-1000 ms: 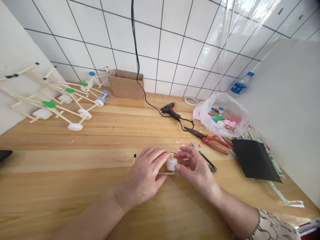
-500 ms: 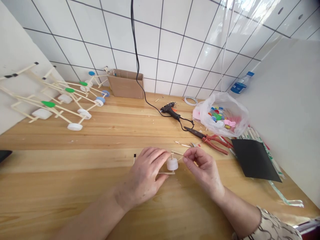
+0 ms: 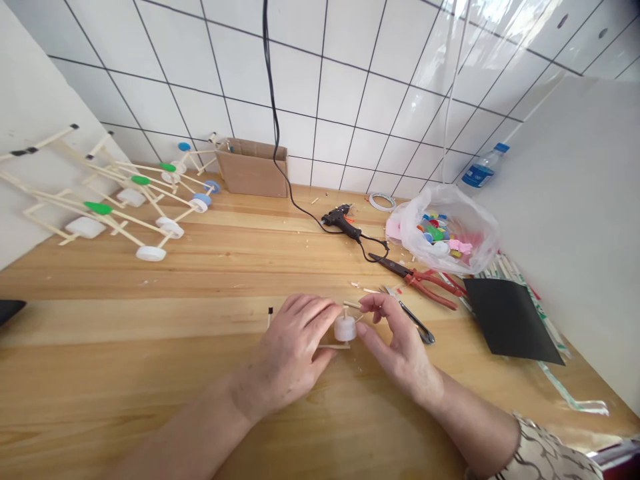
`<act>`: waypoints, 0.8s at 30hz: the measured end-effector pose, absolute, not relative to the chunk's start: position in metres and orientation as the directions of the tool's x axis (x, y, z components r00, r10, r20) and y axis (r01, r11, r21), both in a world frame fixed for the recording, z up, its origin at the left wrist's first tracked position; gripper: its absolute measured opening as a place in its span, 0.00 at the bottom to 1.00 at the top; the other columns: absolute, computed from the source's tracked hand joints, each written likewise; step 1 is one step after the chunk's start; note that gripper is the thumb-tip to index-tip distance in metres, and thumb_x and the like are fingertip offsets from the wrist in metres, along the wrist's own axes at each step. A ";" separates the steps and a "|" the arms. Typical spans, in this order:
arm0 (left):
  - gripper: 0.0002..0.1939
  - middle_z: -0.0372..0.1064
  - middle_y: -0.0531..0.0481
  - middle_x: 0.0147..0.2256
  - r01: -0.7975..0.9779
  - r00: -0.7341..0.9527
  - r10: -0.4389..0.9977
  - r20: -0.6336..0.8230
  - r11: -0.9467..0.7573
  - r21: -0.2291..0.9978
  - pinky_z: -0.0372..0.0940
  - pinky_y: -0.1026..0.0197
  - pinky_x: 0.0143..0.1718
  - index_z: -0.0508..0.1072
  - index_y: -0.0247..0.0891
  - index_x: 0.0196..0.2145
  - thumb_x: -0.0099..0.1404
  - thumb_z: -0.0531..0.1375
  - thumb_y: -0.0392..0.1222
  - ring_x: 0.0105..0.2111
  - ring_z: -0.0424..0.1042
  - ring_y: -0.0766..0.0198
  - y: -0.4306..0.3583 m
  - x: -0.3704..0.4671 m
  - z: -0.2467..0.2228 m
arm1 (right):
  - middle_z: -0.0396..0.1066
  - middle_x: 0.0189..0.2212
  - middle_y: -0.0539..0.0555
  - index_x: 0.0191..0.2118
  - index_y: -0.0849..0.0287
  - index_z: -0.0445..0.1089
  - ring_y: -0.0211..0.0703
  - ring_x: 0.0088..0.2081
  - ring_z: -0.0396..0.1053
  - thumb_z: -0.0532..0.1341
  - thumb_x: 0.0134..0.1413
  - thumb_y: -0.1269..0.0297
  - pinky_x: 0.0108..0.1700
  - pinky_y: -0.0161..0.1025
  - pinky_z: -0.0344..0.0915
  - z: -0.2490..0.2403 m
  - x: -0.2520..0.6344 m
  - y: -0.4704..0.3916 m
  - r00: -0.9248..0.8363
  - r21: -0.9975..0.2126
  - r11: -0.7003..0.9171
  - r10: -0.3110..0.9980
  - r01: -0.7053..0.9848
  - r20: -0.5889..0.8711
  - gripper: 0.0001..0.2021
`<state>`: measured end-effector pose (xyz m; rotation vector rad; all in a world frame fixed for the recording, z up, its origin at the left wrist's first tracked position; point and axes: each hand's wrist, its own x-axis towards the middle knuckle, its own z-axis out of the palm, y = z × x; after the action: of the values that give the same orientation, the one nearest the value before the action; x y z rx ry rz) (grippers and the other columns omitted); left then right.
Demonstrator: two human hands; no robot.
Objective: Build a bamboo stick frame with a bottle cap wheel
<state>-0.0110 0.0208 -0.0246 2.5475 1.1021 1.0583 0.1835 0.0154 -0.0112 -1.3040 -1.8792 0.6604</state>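
Two bare hands were at a small frame of pale sticks [image 3: 335,347] low in the centre of the frame, with a white round piece [image 3: 345,329] set in it, between the hands. The left hand [image 3: 297,347] lay over the frame's left part with its fingers curved round it; its exact hold was hidden beneath the palm. The right hand [image 3: 403,350] had thumb and forefinger parted, their tips just beside the white piece and a stick end; whether they touched could not be told. A black-tipped stick [image 3: 271,312] showed left of the left hand.

A cutting tool with dark handles [image 3: 420,325] and red-handled pliers [image 3: 431,293] lay right of centre, below a black glue gun [image 3: 345,222]. A clear bag [image 3: 483,257] of coloured caps stood at right, near a black sheet [image 3: 510,320]. Similar stick models [image 3: 151,253] stood at upper left, beside a cardboard box [image 3: 253,172].
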 end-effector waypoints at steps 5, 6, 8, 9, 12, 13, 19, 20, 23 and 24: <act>0.22 0.70 0.42 0.44 0.571 0.483 0.680 0.551 -0.722 0.391 0.63 0.50 0.44 0.64 0.34 0.49 0.56 0.63 0.31 0.42 0.67 0.53 0.020 -0.010 -0.025 | 0.68 0.39 0.57 0.43 0.58 0.64 0.49 0.41 0.64 0.63 0.52 0.57 0.42 0.45 0.62 -0.013 0.181 0.015 -0.244 -0.687 0.356 0.934 0.633 0.260 0.15; 0.21 0.70 0.42 0.44 0.571 0.481 0.678 0.556 -0.723 0.389 0.63 0.50 0.44 0.64 0.34 0.49 0.57 0.62 0.31 0.42 0.67 0.53 0.020 -0.010 -0.025 | 0.68 0.38 0.58 0.42 0.58 0.65 0.50 0.41 0.64 0.63 0.51 0.55 0.42 0.46 0.62 -0.014 0.180 0.016 -0.250 -0.679 0.359 0.933 0.640 0.258 0.16; 0.20 0.70 0.42 0.44 0.569 0.474 0.673 0.567 -0.726 0.386 0.64 0.50 0.44 0.64 0.34 0.48 0.59 0.62 0.32 0.42 0.67 0.54 0.020 -0.009 -0.025 | 0.69 0.37 0.58 0.39 0.59 0.66 0.50 0.40 0.65 0.63 0.50 0.52 0.42 0.47 0.62 -0.014 0.178 0.016 -0.259 -0.667 0.365 0.931 0.649 0.257 0.16; 0.19 0.71 0.42 0.44 0.567 0.471 0.671 0.573 -0.728 0.386 0.64 0.50 0.44 0.64 0.34 0.48 0.59 0.61 0.32 0.42 0.67 0.54 0.020 -0.009 -0.024 | 0.69 0.36 0.58 0.38 0.59 0.67 0.50 0.40 0.65 0.63 0.51 0.51 0.42 0.47 0.62 -0.014 0.177 0.016 -0.262 -0.661 0.368 0.930 0.654 0.258 0.16; 0.19 0.71 0.42 0.44 0.558 0.465 0.669 0.580 -0.730 0.395 0.65 0.50 0.44 0.65 0.35 0.48 0.59 0.61 0.32 0.42 0.68 0.54 0.020 -0.008 -0.023 | 0.69 0.33 0.57 0.36 0.58 0.67 0.50 0.38 0.65 0.60 0.53 0.51 0.42 0.47 0.62 -0.013 0.175 0.016 -0.273 -0.647 0.368 0.930 0.668 0.247 0.15; 0.20 0.71 0.42 0.44 0.554 0.463 0.667 0.583 -0.732 0.397 0.65 0.50 0.44 0.65 0.35 0.48 0.58 0.61 0.31 0.42 0.68 0.54 0.020 -0.008 -0.022 | 0.69 0.33 0.57 0.35 0.58 0.67 0.49 0.37 0.65 0.59 0.54 0.51 0.41 0.47 0.61 -0.012 0.175 0.016 -0.277 -0.644 0.366 0.930 0.672 0.240 0.14; 0.21 0.71 0.42 0.44 0.543 0.475 0.668 0.573 -0.735 0.406 0.65 0.49 0.44 0.65 0.37 0.49 0.57 0.60 0.29 0.43 0.69 0.53 0.020 -0.009 -0.020 | 0.68 0.28 0.55 0.31 0.58 0.66 0.47 0.34 0.63 0.57 0.57 0.52 0.37 0.45 0.61 -0.010 0.173 0.017 -0.292 -0.641 0.361 0.932 0.677 0.217 0.13; 0.21 0.71 0.43 0.45 0.543 0.477 0.670 0.568 -0.733 0.409 0.65 0.49 0.44 0.65 0.37 0.49 0.57 0.60 0.29 0.43 0.69 0.53 0.020 -0.009 -0.019 | 0.68 0.27 0.55 0.31 0.58 0.66 0.47 0.33 0.63 0.56 0.57 0.53 0.37 0.44 0.61 -0.010 0.173 0.017 -0.294 -0.643 0.361 0.931 0.675 0.215 0.13; 0.21 0.71 0.42 0.45 0.541 0.482 0.665 0.570 -0.738 0.403 0.65 0.49 0.45 0.65 0.35 0.49 0.57 0.61 0.29 0.43 0.69 0.53 0.020 -0.009 -0.019 | 0.68 0.26 0.54 0.30 0.58 0.67 0.46 0.33 0.63 0.56 0.57 0.54 0.36 0.43 0.61 -0.010 0.172 0.017 -0.302 -0.654 0.359 0.931 0.666 0.203 0.13; 0.22 0.71 0.42 0.45 0.540 0.484 0.662 0.572 -0.740 0.401 0.65 0.50 0.45 0.65 0.35 0.49 0.56 0.61 0.29 0.43 0.69 0.53 0.020 -0.009 -0.019 | 0.68 0.26 0.54 0.30 0.58 0.67 0.46 0.33 0.62 0.56 0.57 0.55 0.36 0.43 0.61 -0.010 0.172 0.017 -0.303 -0.658 0.357 0.932 0.663 0.200 0.12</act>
<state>-0.0089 0.0196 -0.0188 2.5592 1.0462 1.0976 0.1723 0.0169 -0.0096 -1.3793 -2.0645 0.6267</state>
